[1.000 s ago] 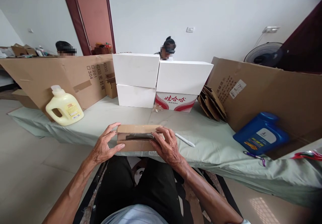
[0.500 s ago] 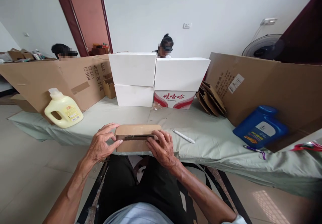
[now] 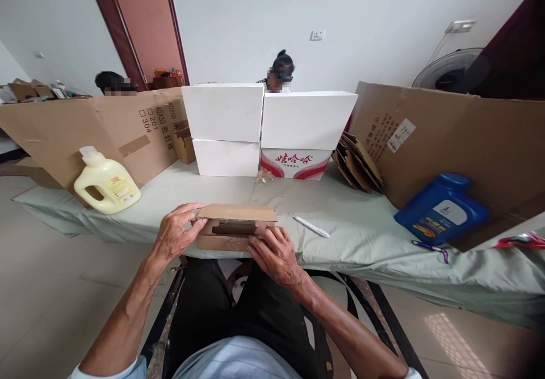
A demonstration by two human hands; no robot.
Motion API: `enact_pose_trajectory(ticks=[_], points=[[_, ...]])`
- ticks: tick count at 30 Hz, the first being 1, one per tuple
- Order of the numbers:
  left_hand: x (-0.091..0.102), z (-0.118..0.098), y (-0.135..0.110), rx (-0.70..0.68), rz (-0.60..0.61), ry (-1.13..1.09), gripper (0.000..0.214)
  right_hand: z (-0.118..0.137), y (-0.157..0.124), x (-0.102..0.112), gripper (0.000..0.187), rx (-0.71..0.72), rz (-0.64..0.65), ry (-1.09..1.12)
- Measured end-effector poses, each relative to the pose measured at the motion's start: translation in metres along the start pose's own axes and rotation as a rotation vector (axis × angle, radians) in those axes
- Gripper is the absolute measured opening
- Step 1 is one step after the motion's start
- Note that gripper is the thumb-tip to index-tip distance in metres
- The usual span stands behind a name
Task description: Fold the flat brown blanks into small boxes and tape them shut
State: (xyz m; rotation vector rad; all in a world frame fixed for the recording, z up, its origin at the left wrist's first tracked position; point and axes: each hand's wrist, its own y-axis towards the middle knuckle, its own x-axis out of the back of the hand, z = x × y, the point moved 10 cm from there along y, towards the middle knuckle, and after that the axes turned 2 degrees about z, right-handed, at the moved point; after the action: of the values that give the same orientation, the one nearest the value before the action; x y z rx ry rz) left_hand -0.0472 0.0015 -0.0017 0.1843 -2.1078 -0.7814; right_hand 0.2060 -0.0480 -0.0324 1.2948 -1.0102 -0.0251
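A small brown cardboard box [image 3: 223, 243] lies at the front edge of the cloth-covered table, with its top flap raised and a dark gap between the flap and the near part. My left hand [image 3: 177, 230] grips the box's left end, thumb and fingers about the flap's corner. At the right end my right hand [image 3: 275, 254] holds the box, its fingers curled on the near edge and fingertips partly hidden at the opening. Just right of the box lies a white pen-like tool [image 3: 310, 225].
White boxes [image 3: 223, 112] stand stacked at the back, a person [image 3: 281, 72] behind them. Large cardboard sheets [image 3: 443, 135] wall both sides. A yellow jug [image 3: 108, 181] stands left; a blue bottle [image 3: 443, 209] leans right, near a purple-corded pen [image 3: 430, 247]. Folded cardboard [image 3: 357, 163] leans nearby.
The box's top flap has lifted, and the dark gap beneath it is wider. My left thumb has moved up toward the flap's corner. The right hand still holds the right end.
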Motion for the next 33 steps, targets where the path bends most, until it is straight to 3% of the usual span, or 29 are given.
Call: enact_pose_trajectory(ticks=[3, 8, 12, 15, 19, 25, 33], points=[[-0.001, -0.003, 0.004, -0.006, -0.007, -0.024, 0.036, -0.012, 0.003, -0.015, 0.014, -0.055, 0.127, 0.044], [0.0, -0.014, 0.006, -0.025, -0.019, 0.034, 0.029, -0.04, 0.019, -0.02, 0.027, -0.152, 0.186, 0.23], [0.015, -0.044, 0.005, -0.124, -0.103, 0.088, 0.022, -0.055, 0.037, -0.016, 0.023, -0.212, 0.201, 0.349], [0.018, -0.069, 0.009, -0.222, -0.093, 0.058, 0.012, -0.059, 0.048, -0.017, 0.02, -0.249, 0.232, 0.4], [-0.004, -0.086, 0.017, -0.307, 0.067, 0.0, 0.017, -0.062, 0.057, -0.019, 0.018, -0.281, 0.258, 0.437], [-0.044, -0.078, 0.03, -0.241, 0.238, -0.04, 0.022, -0.063, 0.059, -0.021, 0.021, -0.289, 0.289, 0.449], [-0.046, -0.074, 0.043, -0.186, 0.202, -0.198, 0.017, -0.065, 0.062, -0.024, 0.023, -0.326, 0.332, 0.469]])
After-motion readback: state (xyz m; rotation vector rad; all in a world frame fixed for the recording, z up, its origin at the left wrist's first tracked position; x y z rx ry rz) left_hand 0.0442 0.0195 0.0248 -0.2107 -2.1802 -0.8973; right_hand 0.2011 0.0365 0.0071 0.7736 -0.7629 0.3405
